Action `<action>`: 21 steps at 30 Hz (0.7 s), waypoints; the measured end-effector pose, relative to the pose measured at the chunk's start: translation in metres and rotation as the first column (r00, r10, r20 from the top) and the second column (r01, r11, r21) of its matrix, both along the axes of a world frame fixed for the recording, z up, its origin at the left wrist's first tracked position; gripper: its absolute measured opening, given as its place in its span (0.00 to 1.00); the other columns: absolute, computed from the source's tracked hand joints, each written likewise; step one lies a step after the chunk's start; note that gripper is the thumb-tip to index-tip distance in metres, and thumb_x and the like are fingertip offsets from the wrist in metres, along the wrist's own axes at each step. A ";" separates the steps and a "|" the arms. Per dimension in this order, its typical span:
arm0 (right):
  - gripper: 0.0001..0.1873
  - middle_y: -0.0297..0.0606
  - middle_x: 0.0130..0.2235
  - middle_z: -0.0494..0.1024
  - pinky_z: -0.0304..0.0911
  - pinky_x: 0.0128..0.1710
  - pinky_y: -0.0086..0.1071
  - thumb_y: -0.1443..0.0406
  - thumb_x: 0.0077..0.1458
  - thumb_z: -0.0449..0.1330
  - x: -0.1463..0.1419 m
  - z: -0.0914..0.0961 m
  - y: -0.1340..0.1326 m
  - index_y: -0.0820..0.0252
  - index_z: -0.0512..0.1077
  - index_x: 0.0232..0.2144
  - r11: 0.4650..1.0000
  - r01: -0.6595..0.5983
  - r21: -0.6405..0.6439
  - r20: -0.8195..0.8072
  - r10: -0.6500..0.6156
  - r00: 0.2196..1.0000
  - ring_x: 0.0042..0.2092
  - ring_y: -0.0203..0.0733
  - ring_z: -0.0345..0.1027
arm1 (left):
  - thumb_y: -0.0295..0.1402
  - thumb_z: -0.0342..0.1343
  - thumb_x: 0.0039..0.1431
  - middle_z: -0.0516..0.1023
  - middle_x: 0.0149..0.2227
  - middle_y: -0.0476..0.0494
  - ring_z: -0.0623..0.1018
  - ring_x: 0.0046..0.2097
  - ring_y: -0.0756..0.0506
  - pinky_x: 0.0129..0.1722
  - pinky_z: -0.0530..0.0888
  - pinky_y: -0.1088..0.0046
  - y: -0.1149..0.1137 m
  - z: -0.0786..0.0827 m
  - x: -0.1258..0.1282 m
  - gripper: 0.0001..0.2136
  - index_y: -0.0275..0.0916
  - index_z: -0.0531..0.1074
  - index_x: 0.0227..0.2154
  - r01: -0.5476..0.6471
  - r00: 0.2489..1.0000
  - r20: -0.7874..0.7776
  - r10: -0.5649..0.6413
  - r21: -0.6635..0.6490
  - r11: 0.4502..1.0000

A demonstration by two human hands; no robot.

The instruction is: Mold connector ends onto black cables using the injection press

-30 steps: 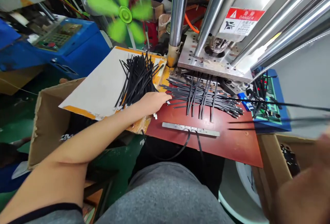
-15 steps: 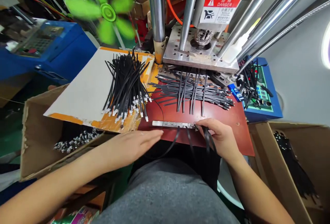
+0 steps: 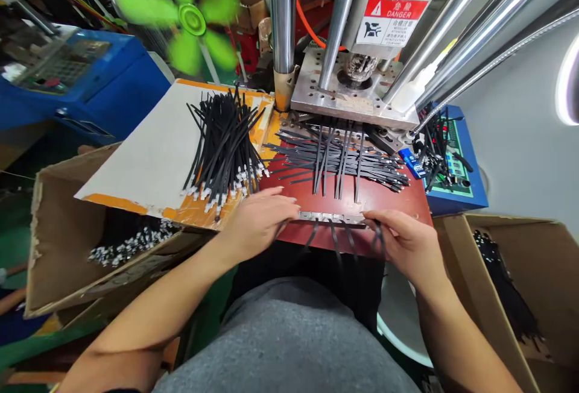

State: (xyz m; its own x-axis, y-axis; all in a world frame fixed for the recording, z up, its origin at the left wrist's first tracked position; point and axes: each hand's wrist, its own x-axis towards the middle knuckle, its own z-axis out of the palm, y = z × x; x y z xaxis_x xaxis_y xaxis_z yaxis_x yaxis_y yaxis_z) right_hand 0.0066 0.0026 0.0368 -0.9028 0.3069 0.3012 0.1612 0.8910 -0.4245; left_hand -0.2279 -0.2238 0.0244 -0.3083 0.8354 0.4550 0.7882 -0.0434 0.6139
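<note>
A narrow metal strip fixture [image 3: 332, 217] lies across the near part of the red work surface, with several black cables [image 3: 335, 242] hanging from it toward my lap. At its left end, my left hand [image 3: 260, 221] is closed on the strip. Thumb and fingers of my right hand [image 3: 402, 239] pinch a black cable [image 3: 378, 237] against the right end. Beyond the strip lies a loose pile of black cables [image 3: 298, 155], some laid crosswise. A thicker bundle with white connectors [image 3: 221, 146] rests on the board to the left.
A press with a metal plate [image 3: 353, 94] and a danger label [image 3: 391, 19] stands behind the cables. Cardboard boxes [image 3: 58, 200] with cables flank me on both sides. A green fan [image 3: 192, 19] spins at the back left; a blue control box [image 3: 459, 158] stands right.
My left hand has come in from the left and closed on the strip's left end. The strip and my right hand have shifted slightly right; another cable now hangs from the strip.
</note>
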 end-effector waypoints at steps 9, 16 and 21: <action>0.11 0.33 0.41 0.81 0.73 0.43 0.33 0.71 0.62 0.61 0.000 -0.007 -0.003 0.52 0.76 0.43 0.973 0.027 -0.228 -0.172 -0.067 0.983 0.42 0.39 0.76 | 0.19 0.55 0.52 0.79 0.29 0.52 0.78 0.31 0.49 0.32 0.74 0.75 0.057 -0.018 0.023 0.08 0.39 0.73 0.31 0.106 0.991 0.102 -0.082 -0.262 0.959; 0.18 0.36 0.49 0.78 0.72 0.48 0.36 0.73 0.63 0.56 -0.008 0.013 -0.010 0.48 0.77 0.48 0.979 -0.075 -0.192 -0.204 0.035 0.978 0.49 0.42 0.74 | 0.24 0.54 0.63 0.81 0.46 0.47 0.81 0.45 0.46 0.46 0.78 0.70 0.044 -0.004 0.015 0.18 0.42 0.70 0.54 0.117 0.991 -0.019 -0.129 -0.318 0.941; 0.22 0.42 0.47 0.78 0.72 0.50 0.42 0.75 0.64 0.53 -0.037 0.016 -0.030 0.53 0.73 0.55 0.931 -0.344 -0.123 -0.340 0.286 0.896 0.50 0.45 0.73 | 0.25 0.53 0.66 0.76 0.53 0.39 0.77 0.53 0.45 0.54 0.76 0.69 0.046 0.010 0.029 0.21 0.36 0.63 0.61 0.123 0.985 -0.129 -0.118 0.035 0.992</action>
State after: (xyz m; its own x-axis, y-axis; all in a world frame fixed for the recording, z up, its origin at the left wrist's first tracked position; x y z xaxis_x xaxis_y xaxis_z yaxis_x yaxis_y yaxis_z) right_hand -0.0301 -0.0278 0.0525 -0.8298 0.0957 0.5498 -0.2814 0.7790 -0.5603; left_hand -0.1992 -0.1777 0.0340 -0.1440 0.8420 0.5198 0.8470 -0.1668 0.5048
